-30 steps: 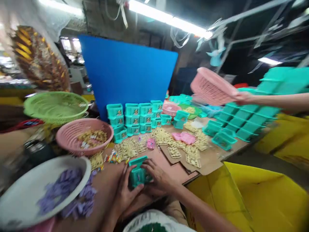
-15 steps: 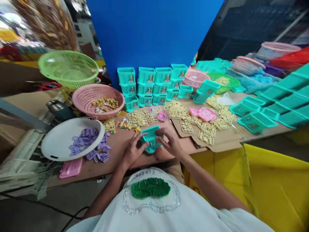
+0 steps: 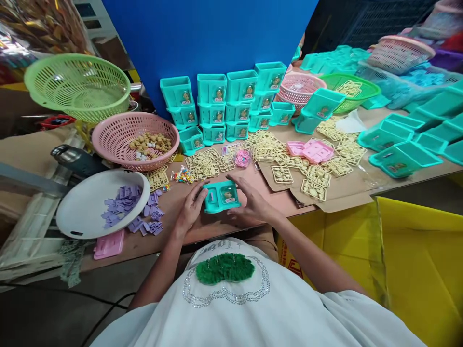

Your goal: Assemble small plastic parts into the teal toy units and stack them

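Note:
A teal plastic toy box (image 3: 213, 206) stands at the table's near edge, its front panel facing up toward me. That panel has a clear window with a small brown figure (image 3: 228, 194) behind it and a narrow slot on the left. My left hand (image 3: 190, 207) grips the box's left side, thumb and fingers at the edge. At the right side, my right hand (image 3: 253, 202) holds it between fingers at the far corner and thumb near the lower corner. The undersides of both grips are hidden.
Stacked teal boxes (image 3: 211, 86) line the blue panel (image 3: 217, 33). On the left sit a pink basket (image 3: 104, 140) of brown pieces and a white bowl (image 3: 72, 212) of purple parts. Cream part frames (image 3: 265, 144) and a cardboard sheet (image 3: 334, 205) lie to the right.
The box has been turned so its windowed panel now shows, where its open inside showed before. My right fingers have moved from inside the box to its right side. The view has shifted slightly.

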Demonstrator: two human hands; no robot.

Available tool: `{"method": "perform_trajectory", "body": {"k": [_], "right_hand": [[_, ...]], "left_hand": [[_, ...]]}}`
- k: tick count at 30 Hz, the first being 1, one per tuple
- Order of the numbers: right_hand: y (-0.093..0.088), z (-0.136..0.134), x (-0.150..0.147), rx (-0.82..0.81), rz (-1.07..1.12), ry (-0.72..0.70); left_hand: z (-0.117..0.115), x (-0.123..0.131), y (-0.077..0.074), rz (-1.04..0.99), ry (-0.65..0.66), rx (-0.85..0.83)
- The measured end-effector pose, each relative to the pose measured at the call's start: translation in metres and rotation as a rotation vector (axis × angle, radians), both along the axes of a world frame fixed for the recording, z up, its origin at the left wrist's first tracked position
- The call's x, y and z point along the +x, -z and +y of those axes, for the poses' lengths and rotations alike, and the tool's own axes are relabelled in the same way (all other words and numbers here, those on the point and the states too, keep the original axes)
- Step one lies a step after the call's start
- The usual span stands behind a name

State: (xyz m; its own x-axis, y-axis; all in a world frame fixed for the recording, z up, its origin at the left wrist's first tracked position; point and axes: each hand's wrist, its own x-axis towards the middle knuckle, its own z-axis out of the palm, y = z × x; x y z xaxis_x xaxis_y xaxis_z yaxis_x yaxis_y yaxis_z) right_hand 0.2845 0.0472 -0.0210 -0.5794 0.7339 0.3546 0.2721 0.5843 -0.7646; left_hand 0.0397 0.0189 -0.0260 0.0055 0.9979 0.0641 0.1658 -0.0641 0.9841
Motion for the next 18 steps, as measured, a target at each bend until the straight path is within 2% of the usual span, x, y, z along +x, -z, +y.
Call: {"method": "perform_trajectory", "body": {"k": [5, 11, 15, 18], "right_hand": [[0.001, 0.002, -0.009, 0.096, 0.063, -0.012], [-0.002, 0.002, -0.008, 0.096, 0.055, -0.05], [-0.002, 0.004, -0.006, 0.141, 0.099, -0.005], [0.0, 0.003, -0.006, 0.194, 0.079, -0.027]], "left_hand": [[-0.004, -0.003, 0.0, -0.002, -0.012, 0.011], [-0.011, -0.001, -0.001, 0.055, -0.08, 0.022], [-0.018, 0.0, 0.0, 0.101, -0.059, 0.052], [-0.027, -0.002, 0.005, 0.138, -0.054, 0.074]]}}
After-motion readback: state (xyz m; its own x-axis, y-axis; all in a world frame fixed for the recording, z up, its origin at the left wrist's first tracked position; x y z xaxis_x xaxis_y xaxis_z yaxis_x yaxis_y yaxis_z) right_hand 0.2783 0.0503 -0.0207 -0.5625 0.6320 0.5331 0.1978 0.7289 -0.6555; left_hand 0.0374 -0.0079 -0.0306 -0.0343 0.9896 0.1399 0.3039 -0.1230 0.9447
